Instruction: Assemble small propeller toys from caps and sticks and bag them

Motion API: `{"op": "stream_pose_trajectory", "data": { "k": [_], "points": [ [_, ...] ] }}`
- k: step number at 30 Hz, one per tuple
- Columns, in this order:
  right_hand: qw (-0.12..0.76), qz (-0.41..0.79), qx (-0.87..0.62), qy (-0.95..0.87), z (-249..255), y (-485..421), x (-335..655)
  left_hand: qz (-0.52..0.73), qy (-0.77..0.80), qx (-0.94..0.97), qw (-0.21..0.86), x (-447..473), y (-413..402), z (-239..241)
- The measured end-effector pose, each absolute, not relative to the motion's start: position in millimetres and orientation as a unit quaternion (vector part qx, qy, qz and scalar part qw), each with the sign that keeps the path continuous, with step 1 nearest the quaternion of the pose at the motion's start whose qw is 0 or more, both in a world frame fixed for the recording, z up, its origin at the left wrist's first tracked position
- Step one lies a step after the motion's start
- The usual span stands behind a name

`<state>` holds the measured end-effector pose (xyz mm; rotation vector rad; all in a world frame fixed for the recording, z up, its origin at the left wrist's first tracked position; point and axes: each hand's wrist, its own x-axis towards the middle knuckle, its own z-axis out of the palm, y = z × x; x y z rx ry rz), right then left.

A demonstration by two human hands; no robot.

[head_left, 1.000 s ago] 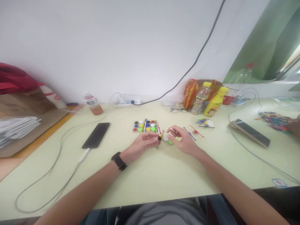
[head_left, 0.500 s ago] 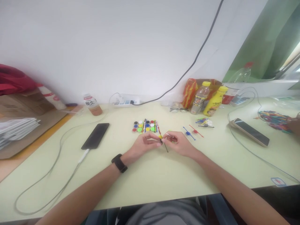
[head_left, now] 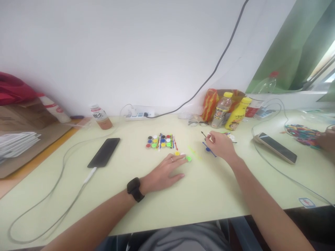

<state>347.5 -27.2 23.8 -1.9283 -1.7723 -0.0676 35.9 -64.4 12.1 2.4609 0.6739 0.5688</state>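
My left hand point(head_left: 166, 170) lies low over the table with its fingers stretched out. Its fingertips are at a small row: a yellow disc point(head_left: 177, 153), a partly covered white disc point(head_left: 182, 154) and a green disc point(head_left: 188, 159). My right hand point(head_left: 221, 145) is closed in a pinch on a black arrow pointer point(head_left: 203, 134), whose tip sticks out past the fingers. Just below those fingers is a blue arrow spinner point(head_left: 208, 149). Yellow-green arrows point(head_left: 193, 151) lie between my hands. Behind my left hand stand rows of coloured discs point(head_left: 155, 141) and arrows point(head_left: 176, 143).
A black phone point(head_left: 104, 152) on a cable lies left. Bottles point(head_left: 222, 111), glasses point(head_left: 198, 123) and a power strip point(head_left: 137, 115) line the wall. At right are another phone point(head_left: 277, 147) and a pile of coloured pieces point(head_left: 303, 135) beside another person's hand point(head_left: 326, 138).
My hands were together over the black arrow; they have parted. The right hand has moved right with the arrow, and the left has opened out flat by the loose discs.
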Motion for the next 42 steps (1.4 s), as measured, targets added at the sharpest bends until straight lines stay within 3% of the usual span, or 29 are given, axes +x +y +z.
{"op": "stream_pose_trajectory", "data": {
  "k": [6, 9, 17, 32, 36, 42],
  "points": [
    [0.148, -0.038, -0.757, -0.635, 11.4, -22.1, 356.4, 0.200, 0.246, 0.919, 0.234, 36.8, -65.2, 13.6],
    [0.183, -0.026, -0.747, -0.638, 10.3, -20.6, 358.4, 0.178, 0.243, 0.931, 0.205, 37.5, -66.6, 14.5],
    [0.381, 0.053, -0.594, -0.707, 18.8, -24.8, 341.5, 0.171, 0.271, 0.932, 0.166, 38.0, -67.2, 15.0],
    [0.207, 0.192, -0.510, -0.813, 23.7, -68.6, 277.1, 0.260, 0.277, 0.905, 0.190, 33.5, -55.1, 6.3],
    [0.222, 0.191, -0.512, -0.807, 16.5, -63.7, 280.2, 0.300, 0.292, 0.880, 0.226, 33.0, -54.0, 4.5],
    [0.324, 0.180, -0.479, -0.796, 9.3, -56.1, 284.6, 0.363, 0.315, 0.815, 0.324, 33.6, -51.1, 4.4]
  ]
}}
